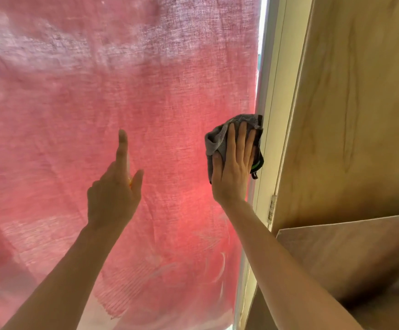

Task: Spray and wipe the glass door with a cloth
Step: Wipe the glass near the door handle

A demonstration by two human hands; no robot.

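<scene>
At three o'clock our right hand [231, 167] presses the grey cloth [220, 139] flat-fingered against the glass door [98, 91]; our left hand [115, 194] points its forefinger up, holding nothing we can make out.

Open glass door [98, 91] leftward and upward; door frame [272, 115] and wooden panel [360, 115] hard right.

Two hands [112, 196]; one grey cloth [220, 139]; one glass door [98, 91]
</scene>
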